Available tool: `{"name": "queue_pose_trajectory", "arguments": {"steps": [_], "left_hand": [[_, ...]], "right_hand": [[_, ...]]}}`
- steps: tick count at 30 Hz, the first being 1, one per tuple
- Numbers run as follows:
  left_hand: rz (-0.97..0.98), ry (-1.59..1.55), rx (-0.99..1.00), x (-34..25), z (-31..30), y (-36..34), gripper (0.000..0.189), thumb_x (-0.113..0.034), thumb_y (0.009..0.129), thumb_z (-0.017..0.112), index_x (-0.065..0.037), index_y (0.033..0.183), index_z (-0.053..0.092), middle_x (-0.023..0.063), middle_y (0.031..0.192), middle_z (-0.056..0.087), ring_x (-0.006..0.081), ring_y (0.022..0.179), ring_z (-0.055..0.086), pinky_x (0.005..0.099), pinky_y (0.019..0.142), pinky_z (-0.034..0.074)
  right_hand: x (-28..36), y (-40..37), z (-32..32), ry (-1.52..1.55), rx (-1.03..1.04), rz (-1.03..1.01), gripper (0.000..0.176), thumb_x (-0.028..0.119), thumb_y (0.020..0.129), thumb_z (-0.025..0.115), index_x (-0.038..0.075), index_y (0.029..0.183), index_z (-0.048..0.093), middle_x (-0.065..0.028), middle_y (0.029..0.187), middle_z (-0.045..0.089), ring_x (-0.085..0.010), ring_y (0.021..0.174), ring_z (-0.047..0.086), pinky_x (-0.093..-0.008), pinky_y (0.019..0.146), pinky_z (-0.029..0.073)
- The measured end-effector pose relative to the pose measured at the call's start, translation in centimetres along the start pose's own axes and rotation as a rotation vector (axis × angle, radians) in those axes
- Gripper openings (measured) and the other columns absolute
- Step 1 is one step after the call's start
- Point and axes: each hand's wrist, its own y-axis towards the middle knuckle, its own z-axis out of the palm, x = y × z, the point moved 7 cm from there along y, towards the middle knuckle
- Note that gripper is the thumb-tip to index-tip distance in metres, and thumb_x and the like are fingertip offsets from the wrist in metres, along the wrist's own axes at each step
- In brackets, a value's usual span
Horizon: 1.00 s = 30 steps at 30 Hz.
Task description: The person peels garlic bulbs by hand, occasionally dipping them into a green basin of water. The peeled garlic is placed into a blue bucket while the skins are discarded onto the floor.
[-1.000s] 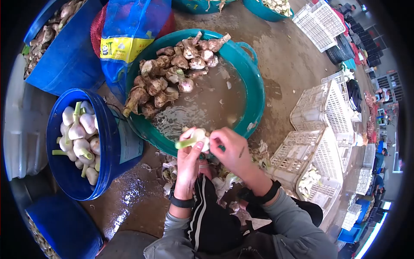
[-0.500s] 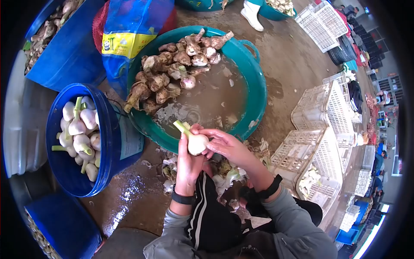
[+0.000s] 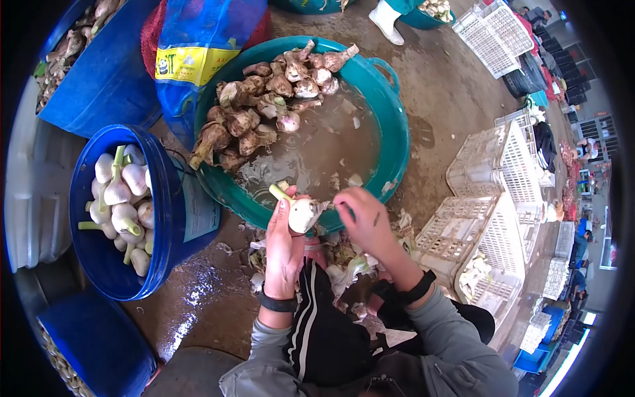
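Observation:
My left hand grips a white garlic bulb with a short green stalk pointing up-left. It is held just over the near rim of a teal basin. My right hand is closed beside the bulb, pinching a strip of its skin at the right side. The basin holds muddy water and a heap of dirty unpeeled garlic bulbs at its far left. A blue bucket to my left contains several clean white bulbs.
Peeled skins litter the wet floor under my hands. White plastic crates stand to the right. A blue sack and a blue tub sit behind the bucket. A white boot stands at the top.
My left hand has kept hold of the bulb and turned it. My right hand has shifted from cupping the bulb to pulling skin off at its right side.

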Motion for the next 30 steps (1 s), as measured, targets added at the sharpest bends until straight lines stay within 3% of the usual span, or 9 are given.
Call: {"name": "queue_pose_trajectory", "arguments": {"steps": [4, 8, 12, 14, 18, 20, 24, 26, 30], "left_hand": [[-0.059, -0.024, 0.002, 1.4, 0.0, -0.1, 0.037, -0.027, 0.098, 0.039, -0.003, 0.125, 0.046, 0.0097, 0.112, 0.057, 0.0168, 0.101, 0.056, 0.0307, 0.09, 0.044], [0.225, 0.596, 0.202, 0.0, 2.7, -0.5, 0.043, -0.027, 0.1, 0.031, -0.001, 0.134, 0.038, 0.011, 0.133, 0.037, 0.0216, 0.122, 0.039, 0.0318, 0.102, 0.031], [0.364, 1.0, 0.225, -1.5, 4.3, -2.2, 0.061, -0.018, 0.085, 0.061, -0.005, 0.138, 0.033, 0.0193, 0.132, 0.03, 0.0295, 0.122, 0.037, 0.0375, 0.103, 0.03], [0.525, 1.266, 0.172, -2.2, 4.8, -2.6, 0.072, -0.005, 0.07, 0.071, -0.009, 0.135, 0.04, 0.0157, 0.125, 0.039, 0.0281, 0.116, 0.043, 0.0368, 0.097, 0.038], [0.628, 1.411, 0.091, -2.2, 5.1, -2.9, 0.062, -0.004, 0.064, 0.074, -0.009, 0.123, 0.053, 0.013, 0.102, 0.049, 0.0306, 0.097, 0.051, 0.0383, 0.083, 0.044], [0.727, 1.561, 0.043, -2.3, 5.3, -3.4, 0.064, -0.003, 0.062, 0.075, -0.01, 0.122, 0.054, 0.0128, 0.1, 0.048, 0.0294, 0.095, 0.051, 0.0374, 0.082, 0.045], [0.703, 1.542, 0.121, -2.2, 4.7, -3.4, 0.064, -0.014, 0.069, 0.074, -0.009, 0.128, 0.048, 0.0122, 0.106, 0.05, 0.0256, 0.093, 0.052, 0.0356, 0.081, 0.045], [0.007, 0.198, 0.188, 0.1, 2.5, -2.5, 0.069, -0.031, 0.081, 0.065, -0.006, 0.137, 0.034, 0.0116, 0.116, 0.05, 0.0217, 0.096, 0.052, 0.0339, 0.084, 0.043], [0.223, 0.559, 0.191, -0.1, 2.4, -1.9, 0.072, -0.046, 0.09, 0.048, -0.005, 0.142, 0.021, 0.0126, 0.121, 0.05, 0.0191, 0.098, 0.053, 0.0325, 0.089, 0.041]], "right_hand": [[1.1, 0.8, -0.7, 0.441, 0.153, 0.234, 0.029, 0.009, 0.082, 0.06, 0.007, 0.111, 0.059, -0.0108, 0.106, 0.057, -0.022, 0.087, 0.059, -0.0323, 0.072, 0.049], [2.6, 1.4, 1.2, 0.068, 0.17, -0.06, 0.026, 0.015, 0.085, 0.057, 0.003, 0.108, 0.059, -0.0128, 0.105, 0.058, -0.0291, 0.09, 0.059, -0.0323, 0.078, 0.047], [-0.7, 0.5, 2.3, 0.529, 0.118, 0.317, 0.022, 0.014, 0.085, 0.057, -0.002, 0.1, 0.06, -0.0123, 0.097, 0.057, -0.0257, 0.085, 0.058, -0.0314, 0.075, 0.046], [-1.2, 0.4, 2.5, 0.726, 0.096, 0.368, 0.021, 0.013, 0.085, 0.056, -0.003, 0.098, 0.06, -0.0127, 0.097, 0.057, -0.0253, 0.084, 0.057, -0.0307, 0.074, 0.045], [-0.5, 0.6, 2.0, 0.567, 0.056, 0.287, 0.022, 0.012, 0.086, 0.054, -0.003, 0.101, 0.059, -0.0124, 0.093, 0.055, -0.0251, 0.081, 0.056, -0.0317, 0.071, 0.045], [1.0, 0.9, 0.7, 0.181, -0.029, 0.105, 0.02, 0.011, 0.086, 0.052, -0.004, 0.097, 0.058, -0.0115, 0.088, 0.053, -0.0247, 0.076, 0.054, -0.0339, 0.067, 0.044], [0.3, 0.4, 1.4, 0.265, 0.014, 0.219, 0.016, 0.013, 0.088, 0.05, -0.002, 0.09, 0.057, -0.0058, 0.082, 0.051, -0.0171, 0.068, 0.051, -0.0306, 0.061, 0.041], [-1.8, -0.9, 3.8, 1.115, 0.127, 0.62, 0.017, 0.014, 0.091, 0.047, 0.001, 0.09, 0.058, 0.0001, 0.081, 0.05, -0.0087, 0.065, 0.047, -0.0243, 0.058, 0.038], [-0.8, 0.0, 3.0, 1.158, 0.22, 0.657, 0.024, 0.016, 0.092, 0.048, 0.003, 0.108, 0.06, 0.0032, 0.076, 0.055, -0.0042, 0.064, 0.044, -0.0198, 0.058, 0.036]]}}
